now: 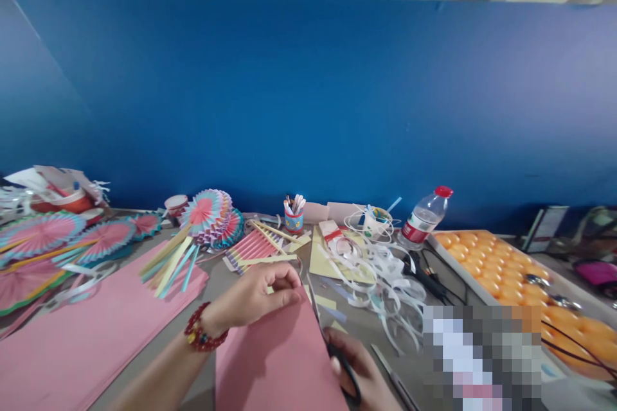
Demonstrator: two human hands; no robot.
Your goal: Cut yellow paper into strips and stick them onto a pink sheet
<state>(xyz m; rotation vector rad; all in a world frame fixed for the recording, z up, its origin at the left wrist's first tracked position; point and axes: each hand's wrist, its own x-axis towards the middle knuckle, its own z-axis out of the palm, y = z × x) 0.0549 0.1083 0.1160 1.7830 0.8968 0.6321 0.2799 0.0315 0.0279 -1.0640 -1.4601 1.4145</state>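
Note:
My left hand (255,295), with a red beaded bracelet (200,329) at the wrist, pinches the far end of a pink paper sheet (274,359). My right hand (364,369) is closed round the black handles of a pair of scissors (351,380). The scissor blades point away from me and lie along the sheet's right edge; whether they are parted I cannot make out. Narrow paper offcuts (328,302) lie just beyond the blades. To the right of my right hand is a slim metal tool (393,376), perhaps a cutter, partly out of view.
A stack of pink paper (58,353) and pleated paper fans (207,213) are at left. Farther back stand a pen cup (294,221) and a bottle (425,218). Curled white strips (393,282) lie right of centre, near an orange bumpy pad (496,270). A blue wall (308,96) stands behind.

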